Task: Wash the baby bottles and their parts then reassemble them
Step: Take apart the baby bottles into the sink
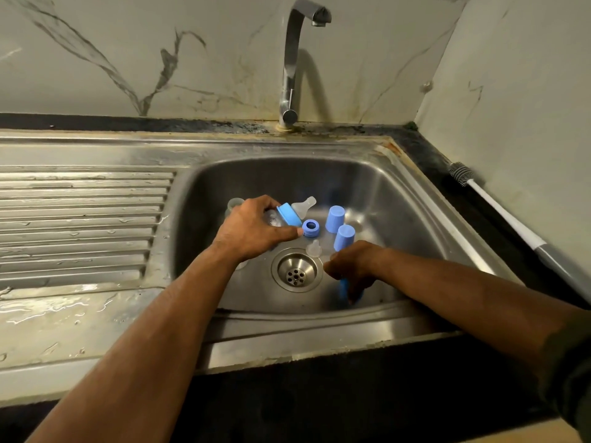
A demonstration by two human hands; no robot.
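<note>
A: What sits nearest?

B: The steel sink (415, 199), with both hands down in its basin. The right hand (355, 262) is curled around a blue part (344, 287) close to the front wall, just right of the drain strainer (296, 270). I cannot tell what that part is.

A: And the left hand (252, 230)?

B: It grips a clear baby bottle (275, 219) lying on its side, blue collar (288, 214) and clear teat (303, 206) still on, pointing to the right.

A: Loose parts?

B: A clear teat (314, 248) stands just behind the drain. A blue screw ring (311, 227) lies by the left thumb. Two blue caps (335, 219) stand mouth down to the right of it, one nearer, one farther. Another clear bottle (235, 204) peeks out behind the left hand.

A: Farther back?

B: A wet ribbed drainboard (80, 219) on the left, a bottle brush (499, 206) lying on the dark table at the right, and a chrome tap (295, 59) against the marble wall.
</note>
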